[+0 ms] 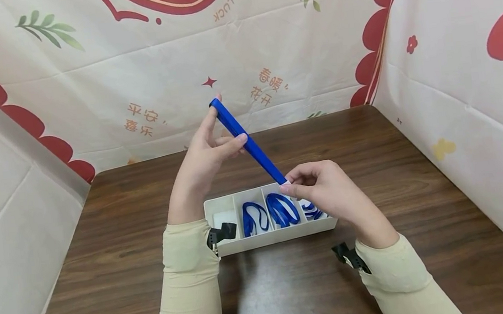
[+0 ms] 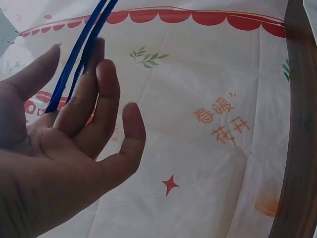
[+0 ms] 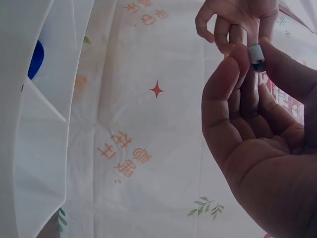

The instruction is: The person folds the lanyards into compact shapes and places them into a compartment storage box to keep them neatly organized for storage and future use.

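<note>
A blue lanyard is stretched in a narrow doubled loop between the two hands, above a white compartment box. Its upper end passes round the extended index finger of my left hand, whose thumb lies beside the strap. In the left wrist view that hand's fingers are spread and loosely bent. My right hand pinches the lower end between thumb and forefinger, at a small white piece. Coiled blue lanyards lie in the box; the right hand partly hides its right end.
The box's left compartment holds something white. Brown wood-grain tabletop extends around the box. Printed white cloth stands behind the table and along its right side, and a pale panel borders the left.
</note>
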`<state>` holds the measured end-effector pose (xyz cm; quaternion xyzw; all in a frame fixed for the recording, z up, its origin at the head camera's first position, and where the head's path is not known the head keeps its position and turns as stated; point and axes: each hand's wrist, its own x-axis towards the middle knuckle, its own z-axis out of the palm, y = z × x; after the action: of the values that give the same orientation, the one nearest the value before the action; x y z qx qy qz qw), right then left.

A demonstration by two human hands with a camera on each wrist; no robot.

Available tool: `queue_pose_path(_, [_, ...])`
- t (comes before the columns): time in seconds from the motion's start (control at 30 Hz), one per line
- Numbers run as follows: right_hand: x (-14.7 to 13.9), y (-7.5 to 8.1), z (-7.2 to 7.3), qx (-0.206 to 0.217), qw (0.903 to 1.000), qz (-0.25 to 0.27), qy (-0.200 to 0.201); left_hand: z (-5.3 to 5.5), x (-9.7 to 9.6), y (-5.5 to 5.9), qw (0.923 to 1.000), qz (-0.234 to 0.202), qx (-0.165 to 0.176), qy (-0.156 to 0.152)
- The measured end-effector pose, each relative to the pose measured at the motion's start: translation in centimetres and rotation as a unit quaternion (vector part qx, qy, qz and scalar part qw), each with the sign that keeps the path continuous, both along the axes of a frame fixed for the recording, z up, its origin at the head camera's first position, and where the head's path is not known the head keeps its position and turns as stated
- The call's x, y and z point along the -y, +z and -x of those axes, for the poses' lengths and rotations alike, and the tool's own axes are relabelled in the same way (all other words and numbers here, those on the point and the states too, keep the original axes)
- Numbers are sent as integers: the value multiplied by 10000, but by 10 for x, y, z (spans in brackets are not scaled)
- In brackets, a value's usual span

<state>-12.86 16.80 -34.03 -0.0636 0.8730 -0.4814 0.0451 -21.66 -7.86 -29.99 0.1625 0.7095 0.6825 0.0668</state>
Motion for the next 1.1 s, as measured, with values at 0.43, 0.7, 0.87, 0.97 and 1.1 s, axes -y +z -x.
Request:
queue_pose_path(0.43, [2,-3,1,-13,9999,131,-53,-2,5,6,9941,-585,-59,-909])
queue_pose_path(0.7, [2,-7,8,-58,9999,-107,-101,-10,4,10,9929,-432,-85,-1107])
queue_pose_path(0.87, [2,-8,9,-74,9999,-105,-101,-14,3,13,9940,-410,-173,-1000])
queue_pose_path(0.97, [2,-8,10,-165,9997,-77,-177,-16,3,14,9952,-358,-147,-897])
queue_pose_path(1.1, [2,-7,11,-562,9971,-36,-515,-18,3,13,9925,-290,-90,-1182])
